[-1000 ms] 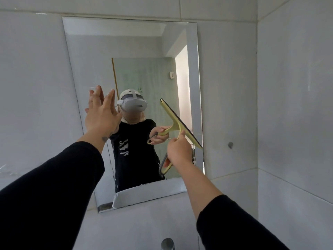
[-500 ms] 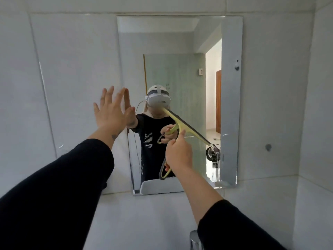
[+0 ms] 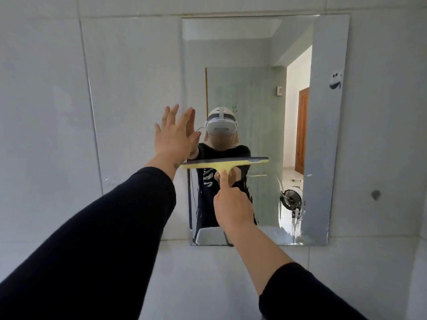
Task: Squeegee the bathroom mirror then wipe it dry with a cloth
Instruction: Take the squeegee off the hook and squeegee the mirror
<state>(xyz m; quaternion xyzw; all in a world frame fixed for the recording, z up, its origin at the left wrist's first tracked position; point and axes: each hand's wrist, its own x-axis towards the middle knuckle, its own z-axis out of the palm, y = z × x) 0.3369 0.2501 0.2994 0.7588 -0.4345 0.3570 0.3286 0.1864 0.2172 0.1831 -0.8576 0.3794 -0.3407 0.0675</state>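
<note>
The squeegee (image 3: pixel 223 163) is grasped in the right hand (image 3: pixel 233 204), with the forefinger laid along the yellow handle up to the head. This hold is judged to give firm, even pressure on the blade. The blade is held level across the mirror (image 3: pixel 323 139), at about mid-height and toward its left side, so that a full-width strip can be drawn downward. Whether the blade edge is actually pressed on the glass cannot be told.

The left hand (image 3: pixel 175 135) is kept open and empty, fingers spread, raised at the left edge of the mirror. It is probably set against the wall (image 3: pixel 69 112) or the glass as a brace; contact cannot be confirmed.

Streaks and droplets are seen low on the right of the mirror, and a smudge near the upper right. The squeegee stage is therefore judged unfinished. No cloth is visible.
</note>
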